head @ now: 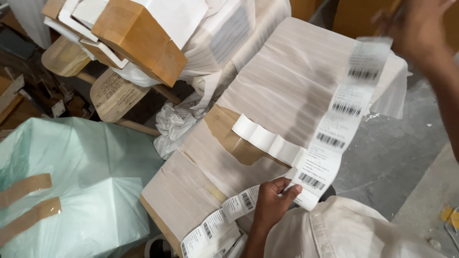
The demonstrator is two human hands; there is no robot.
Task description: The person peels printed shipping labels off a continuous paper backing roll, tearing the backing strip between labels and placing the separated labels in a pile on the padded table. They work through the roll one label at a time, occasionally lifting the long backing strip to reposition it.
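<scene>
You are stretching a long strip of barcode labels point(334, 129) between your two hands over the paper-wrapped package point(282, 91). Your left hand point(272, 203), down at 6 o'clock, is pinching the strip's lower end between thumb and fingers, closed on it. Your right hand point(416, 26), up at 1 o'clock, is blurred; it is at the strip's top end, but I cannot tell how its fingers are closed. A blank white backing strip point(267, 138) is lying across the torn brown patch at the package's middle, and a second run of labels point(220, 220) is trailing off toward 7 o'clock. To my eye, you are doing best by keeping the strip taut and flat, pinching only its edges so the labels are not creasing or sticking together, and keeping it off the crumpled white wrap point(174, 124) at 10 o'clock
</scene>
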